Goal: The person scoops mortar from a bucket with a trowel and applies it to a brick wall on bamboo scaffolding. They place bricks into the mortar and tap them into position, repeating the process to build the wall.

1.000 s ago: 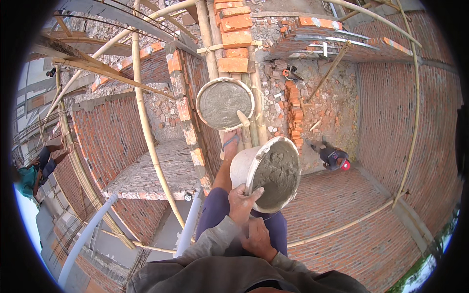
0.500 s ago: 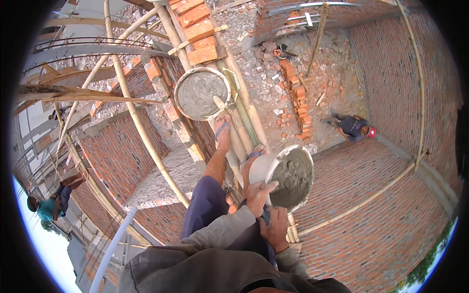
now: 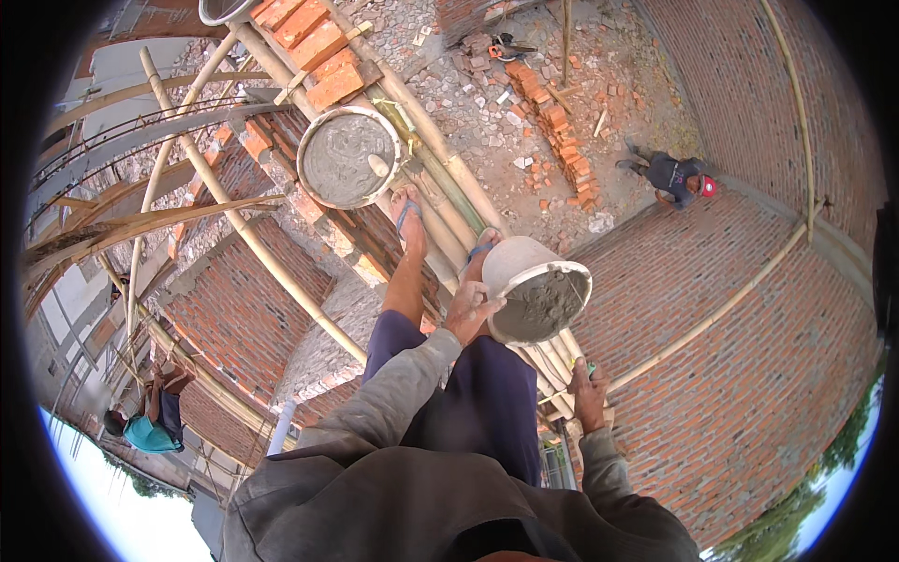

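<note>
My left hand (image 3: 468,311) grips the rim of a whitish bucket (image 3: 517,265), fingers and thumb closed at its edge. The bucket leans over in front of my knees, and wet grey mortar (image 3: 543,304) shows inside it. To the right, away from the bucket, my right hand (image 3: 589,397) is closed beside the bamboo poles; a small greenish bit shows at its fingers, but what it holds I cannot make out. Beyond my feet stands a second bucket (image 3: 307,178) full of mortar, with a pale rounded end (image 3: 378,165) over its near side.
My sandalled feet rest on a bamboo scaffold (image 3: 440,220) high above rubble ground. Orange bricks (image 3: 318,45) lie on it past the second bucket. Below are a brick row (image 3: 554,131) and a person in a red cap (image 3: 676,178). Another person (image 3: 154,433) is at left.
My right hand has left the bucket and moved right. The bucket's mouth has swung up slightly and leftward, with my left hand still on its rim. The whole view has shifted.
</note>
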Motion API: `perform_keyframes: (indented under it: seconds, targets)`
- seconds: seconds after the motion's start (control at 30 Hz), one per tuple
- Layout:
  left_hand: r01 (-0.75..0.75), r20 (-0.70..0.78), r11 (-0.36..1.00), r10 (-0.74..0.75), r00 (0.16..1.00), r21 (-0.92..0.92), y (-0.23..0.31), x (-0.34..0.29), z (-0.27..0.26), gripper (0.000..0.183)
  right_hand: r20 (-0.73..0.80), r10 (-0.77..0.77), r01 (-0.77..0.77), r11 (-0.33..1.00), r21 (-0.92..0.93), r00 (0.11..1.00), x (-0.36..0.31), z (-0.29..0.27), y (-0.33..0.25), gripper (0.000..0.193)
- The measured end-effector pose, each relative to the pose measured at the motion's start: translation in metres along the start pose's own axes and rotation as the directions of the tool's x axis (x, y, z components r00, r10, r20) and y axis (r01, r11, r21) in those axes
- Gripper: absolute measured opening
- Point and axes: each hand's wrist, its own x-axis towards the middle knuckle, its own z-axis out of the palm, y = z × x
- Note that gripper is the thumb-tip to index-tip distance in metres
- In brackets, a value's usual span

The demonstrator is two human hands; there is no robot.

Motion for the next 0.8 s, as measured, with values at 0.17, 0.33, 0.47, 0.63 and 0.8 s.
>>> perform_keyframes:
  seconds: [0.17,0.33,0.47,0.63,0.8]
  targets:
    - [0.174,-0.162,0.985,-0.169,0.972,0.019,-0.019,0.028,-0.117,0.034,-0.162,0.137,-0.08,0.946,0.313,0.977,0.022,0.021,0.11,0.041]
    - [0.26,-0.328,0.954,-0.297,0.897,-0.152,-0.039,0.03,-0.237,0.018,-0.287,0.31,-0.146,0.867,0.476,0.906,0.04,-0.003,0.208,0.031]
    - [0.305,-0.384,0.952,-0.27,0.883,0.032,-0.055,0.029,-0.307,0.016,-0.379,0.427,-0.277,0.878,0.391,0.821,0.059,-0.054,0.285,0.027]
    - [0.338,-0.385,0.894,-0.212,0.898,0.295,-0.061,0.025,-0.343,0.008,-0.438,0.287,-0.452,0.826,-0.338,0.852,0.052,-0.091,0.389,0.047]
    - [0.367,-0.368,0.827,-0.213,0.905,0.425,-0.06,0.026,-0.348,0.015,-0.587,0.078,-0.476,0.676,-0.563,0.806,0.03,-0.092,0.491,0.077]
